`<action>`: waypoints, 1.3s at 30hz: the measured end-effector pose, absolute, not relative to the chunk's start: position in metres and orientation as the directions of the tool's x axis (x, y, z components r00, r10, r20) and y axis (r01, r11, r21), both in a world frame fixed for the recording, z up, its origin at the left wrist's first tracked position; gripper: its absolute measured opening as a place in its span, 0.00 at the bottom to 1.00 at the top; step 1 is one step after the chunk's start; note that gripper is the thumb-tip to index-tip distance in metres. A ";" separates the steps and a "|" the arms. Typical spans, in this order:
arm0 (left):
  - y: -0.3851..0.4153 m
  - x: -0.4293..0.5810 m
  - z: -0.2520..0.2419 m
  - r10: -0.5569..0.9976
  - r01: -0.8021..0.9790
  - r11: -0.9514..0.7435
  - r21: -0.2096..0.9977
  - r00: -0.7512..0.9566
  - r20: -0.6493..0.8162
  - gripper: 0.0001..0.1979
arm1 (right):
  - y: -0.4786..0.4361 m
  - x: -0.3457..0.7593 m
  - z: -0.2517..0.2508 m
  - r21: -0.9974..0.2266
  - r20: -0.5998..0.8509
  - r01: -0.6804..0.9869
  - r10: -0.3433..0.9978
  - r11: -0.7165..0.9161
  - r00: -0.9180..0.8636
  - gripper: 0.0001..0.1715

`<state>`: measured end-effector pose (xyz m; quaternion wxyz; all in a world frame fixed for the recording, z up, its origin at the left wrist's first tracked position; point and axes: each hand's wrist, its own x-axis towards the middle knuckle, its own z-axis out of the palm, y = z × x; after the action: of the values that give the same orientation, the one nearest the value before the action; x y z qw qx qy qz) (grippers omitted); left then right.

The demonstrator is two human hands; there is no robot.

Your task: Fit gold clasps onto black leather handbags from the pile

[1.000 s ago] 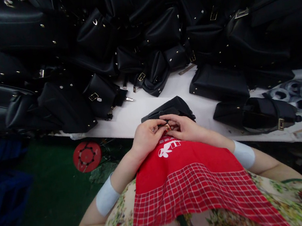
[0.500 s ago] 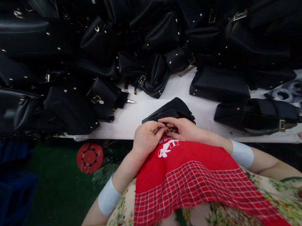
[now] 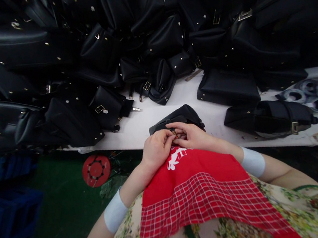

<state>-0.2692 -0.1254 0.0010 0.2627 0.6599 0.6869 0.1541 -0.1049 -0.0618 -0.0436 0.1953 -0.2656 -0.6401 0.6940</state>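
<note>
A small black bag (image 3: 180,115) lies at the near edge of the white table (image 3: 147,122), right in front of me. My left hand (image 3: 155,149) and my right hand (image 3: 192,136) meet over its near side, fingers curled and pinched together. Between the fingertips shows a small brown and metal fitting (image 3: 175,133) on the bag. Both wrists carry pale blue sleeve cuffs. My red apron (image 3: 199,192) covers my lap below the hands.
A high heap of black bags (image 3: 124,41) with gold buckles fills the back of the table. Two more black bags (image 3: 268,117) lie at the right, beside grey tape rolls (image 3: 306,92). A red round stool (image 3: 96,170) stands on the green floor at the left, near blue crates (image 3: 3,211).
Both hands stay pinched on the bag's fitting, with only small finger movements. The view has shifted slightly.
</note>
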 end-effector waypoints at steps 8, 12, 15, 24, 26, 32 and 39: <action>-0.114 -0.284 0.012 0.991 0.741 0.135 0.658 -0.094 -0.097 0.12 | -0.057 -0.101 -0.040 -0.988 -0.121 0.042 0.575 -0.149 -0.809 0.31; -0.087 -0.295 0.015 0.984 0.702 0.005 0.712 0.124 -0.129 0.11 | -0.055 -0.100 -0.033 -0.994 -0.072 0.107 0.543 0.034 -0.836 0.35; -0.068 -0.296 0.011 0.949 0.668 -0.044 0.743 0.260 -0.178 0.12 | -0.056 -0.098 -0.029 -0.975 -0.014 0.137 0.563 0.176 -0.826 0.39; -0.036 -0.281 -0.002 0.781 0.489 -0.145 0.860 0.590 -0.204 0.18 | -0.066 -0.080 -0.033 -0.988 -0.072 0.139 0.604 0.065 -0.794 0.47; -0.030 -0.277 -0.002 0.746 0.483 -0.192 0.854 0.637 -0.193 0.17 | -0.066 -0.076 -0.033 -0.988 -0.095 0.151 0.621 0.037 -0.778 0.46; -0.011 -0.263 0.001 0.666 0.462 -0.287 0.839 0.726 -0.172 0.17 | -0.059 -0.060 -0.034 -0.975 -0.145 0.224 0.728 0.012 -0.670 0.42; 0.016 -0.234 -0.004 0.642 0.536 -0.436 0.723 0.748 -0.168 0.13 | -0.039 -0.033 -0.030 -0.903 -0.192 0.429 0.895 -0.001 -0.403 0.36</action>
<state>-0.2337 0.0159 -0.0040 0.4007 0.8447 0.3485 0.0659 -0.0333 -0.0387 -0.0299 0.2304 -0.4952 -0.6683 0.5050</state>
